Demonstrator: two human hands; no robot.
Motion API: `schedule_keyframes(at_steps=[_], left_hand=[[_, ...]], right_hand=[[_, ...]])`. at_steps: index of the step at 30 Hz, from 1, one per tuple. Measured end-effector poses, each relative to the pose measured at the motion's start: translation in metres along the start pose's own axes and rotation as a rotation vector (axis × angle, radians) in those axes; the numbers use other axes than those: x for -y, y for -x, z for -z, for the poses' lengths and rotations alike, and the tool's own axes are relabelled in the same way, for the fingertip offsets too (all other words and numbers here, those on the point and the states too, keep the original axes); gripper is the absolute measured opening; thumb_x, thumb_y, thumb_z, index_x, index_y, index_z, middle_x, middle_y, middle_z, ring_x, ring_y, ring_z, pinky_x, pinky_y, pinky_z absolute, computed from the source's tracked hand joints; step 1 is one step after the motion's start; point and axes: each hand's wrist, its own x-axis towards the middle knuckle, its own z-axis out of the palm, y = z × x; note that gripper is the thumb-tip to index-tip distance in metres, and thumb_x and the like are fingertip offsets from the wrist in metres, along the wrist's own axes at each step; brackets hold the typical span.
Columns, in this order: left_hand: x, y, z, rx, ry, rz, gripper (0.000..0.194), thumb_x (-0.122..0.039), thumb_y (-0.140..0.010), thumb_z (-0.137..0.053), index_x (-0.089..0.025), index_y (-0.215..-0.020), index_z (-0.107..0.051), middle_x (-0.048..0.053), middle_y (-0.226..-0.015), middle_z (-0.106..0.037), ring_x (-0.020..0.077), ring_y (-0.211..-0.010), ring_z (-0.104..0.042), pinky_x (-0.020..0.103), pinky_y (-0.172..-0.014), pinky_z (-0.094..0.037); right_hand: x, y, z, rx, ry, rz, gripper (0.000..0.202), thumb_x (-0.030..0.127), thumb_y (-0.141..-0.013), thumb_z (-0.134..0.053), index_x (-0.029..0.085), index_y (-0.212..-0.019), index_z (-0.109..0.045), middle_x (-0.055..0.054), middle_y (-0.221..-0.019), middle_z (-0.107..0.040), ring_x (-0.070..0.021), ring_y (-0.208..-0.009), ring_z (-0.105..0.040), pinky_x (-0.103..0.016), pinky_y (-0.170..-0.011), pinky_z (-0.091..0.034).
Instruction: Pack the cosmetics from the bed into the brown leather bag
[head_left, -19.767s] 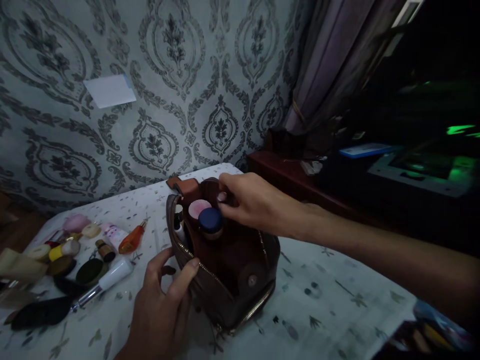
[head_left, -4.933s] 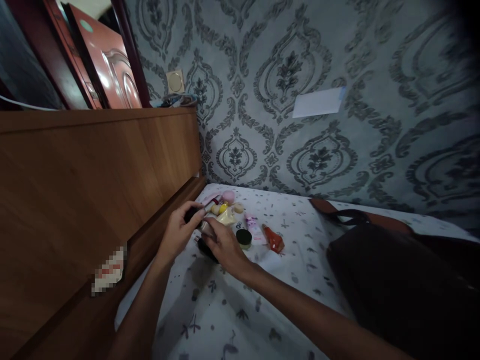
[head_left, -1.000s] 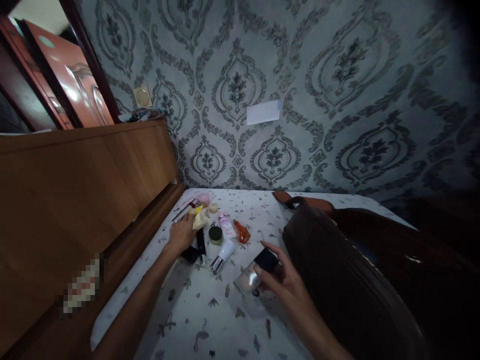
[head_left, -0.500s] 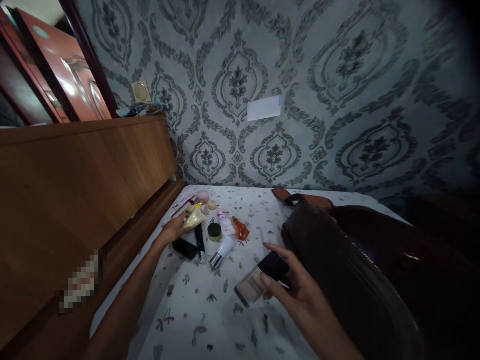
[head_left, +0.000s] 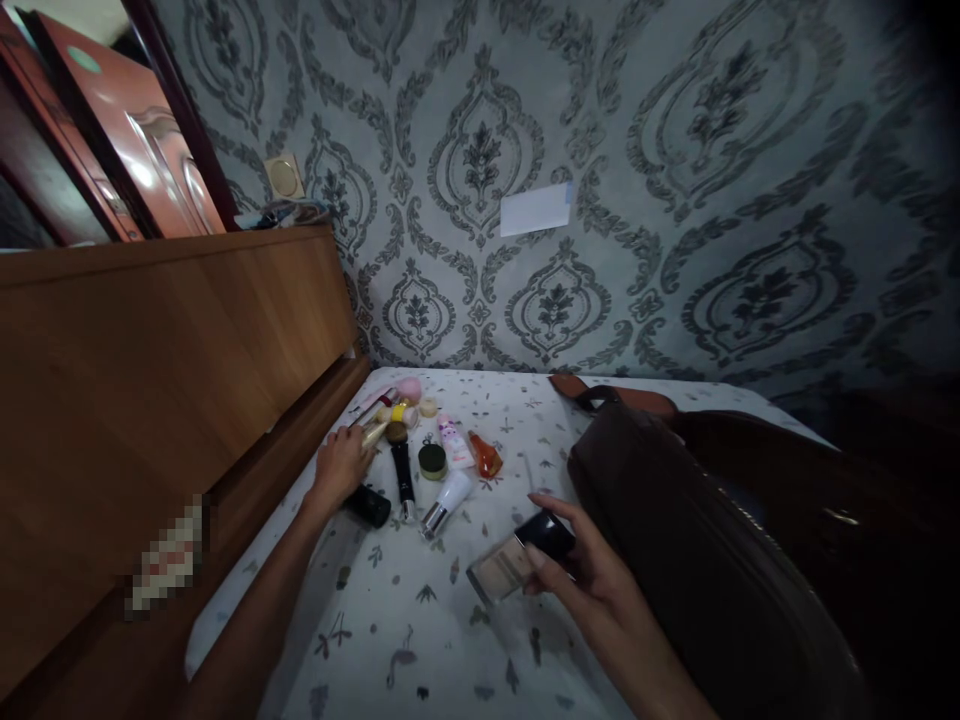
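Note:
My right hand (head_left: 581,565) grips a glass foundation bottle (head_left: 501,570) with a black cap, tilted above the patterned sheet. At the left of the cosmetics, my left hand (head_left: 343,462) has its fingers round a pale cream tube (head_left: 373,434). Just right of it lies a black-handled brush (head_left: 403,470), and below it a black cylinder (head_left: 370,506). A green-lidded jar (head_left: 432,461), a white tube with a silver cap (head_left: 448,503), a pink-and-white tube (head_left: 454,442) and an orange bottle (head_left: 485,456) lie between my hands.
A large dark brown bag (head_left: 675,540) with a tan strap (head_left: 637,400) fills the right side. A wooden headboard (head_left: 172,370) stands at the left. Patterned wallpaper with a white paper (head_left: 535,210) rises behind. Small pink and yellow items (head_left: 405,400) lie farther back.
My left hand has moved left with the cream tube, uncovering the brush head. My right hand still holds the bottle in nearly the same place. The view has shifted slightly.

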Motion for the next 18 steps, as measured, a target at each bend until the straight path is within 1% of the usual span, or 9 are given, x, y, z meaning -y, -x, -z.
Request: schedule_keyframes(at_steps=[3,5,7,11,13,15,18], left_hand=[[-0.019,0.01,0.006,-0.045,0.005,-0.119,0.029,-0.031,-0.098,-0.055,-0.015,-0.122,-0.059,0.01,-0.127,-0.059,0.0257,-0.123,-0.054,0.049,-0.104,-0.046],[-0.03,0.004,0.01,-0.051,0.017,-0.193,0.027,-0.031,-0.099,-0.054,-0.016,-0.12,-0.06,0.009,-0.126,-0.06,0.0239,-0.122,-0.055,0.047,-0.105,-0.046],[-0.037,-0.016,0.013,-0.057,0.016,-0.206,0.029,-0.034,-0.098,-0.056,-0.016,-0.12,-0.061,0.009,-0.125,-0.061,0.0237,-0.119,-0.057,0.048,-0.103,-0.047],[-0.044,-0.075,0.013,-0.031,-0.009,-0.135,0.034,-0.038,-0.096,-0.06,-0.016,-0.122,-0.06,0.01,-0.125,-0.061,0.0229,-0.111,-0.061,0.046,-0.096,-0.053],[-0.047,-0.1,0.01,0.002,-0.022,-0.109,0.034,-0.038,-0.096,-0.06,-0.016,-0.122,-0.06,0.01,-0.124,-0.061,0.0225,-0.109,-0.062,0.045,-0.094,-0.054],[-0.05,-0.118,0.003,0.038,-0.039,-0.091,0.034,-0.038,-0.096,-0.06,-0.016,-0.123,-0.06,0.01,-0.125,-0.061,0.0227,-0.11,-0.062,0.045,-0.095,-0.054],[-0.056,-0.133,-0.009,0.096,-0.075,-0.045,0.036,-0.038,-0.096,-0.06,-0.016,-0.124,-0.059,0.01,-0.126,-0.06,0.0233,-0.111,-0.061,0.046,-0.095,-0.054]], right_hand=[[-0.004,-0.004,-0.003,-0.029,-0.053,-0.035,0.06,0.055,-0.07,-0.072,0.024,-0.12,-0.058,0.0,-0.077,-0.064,-0.0194,-0.062,-0.064,-0.033,-0.063,-0.057],[-0.012,-0.007,-0.008,-0.039,-0.111,-0.063,0.062,0.055,-0.067,-0.075,0.024,-0.119,-0.059,0.0,-0.078,-0.064,-0.0194,-0.063,-0.064,-0.034,-0.062,-0.056],[-0.02,-0.011,-0.015,-0.022,-0.18,-0.113,0.063,0.055,-0.067,-0.076,0.024,-0.12,-0.058,0.001,-0.076,-0.063,-0.0194,-0.065,-0.064,-0.034,-0.064,-0.057],[-0.034,-0.02,-0.027,-0.035,-0.346,-0.257,0.072,0.054,-0.062,-0.08,0.023,-0.122,-0.056,0.003,-0.07,-0.06,-0.0185,-0.064,-0.062,-0.033,-0.064,-0.056],[-0.037,-0.023,-0.029,-0.058,-0.394,-0.286,0.073,0.052,-0.061,-0.082,0.023,-0.122,-0.056,0.003,-0.069,-0.06,-0.0186,-0.063,-0.063,-0.033,-0.064,-0.055],[-0.039,-0.025,-0.028,-0.066,-0.388,-0.28,0.071,0.051,-0.063,-0.081,0.024,-0.123,-0.056,0.003,-0.068,-0.06,-0.0188,-0.063,-0.063,-0.033,-0.064,-0.055],[-0.041,-0.025,-0.026,-0.107,-0.345,-0.235,0.068,0.05,-0.062,-0.081,0.023,-0.121,-0.059,0.003,-0.067,-0.057,-0.0184,-0.063,-0.06,-0.035,-0.065,-0.056]])
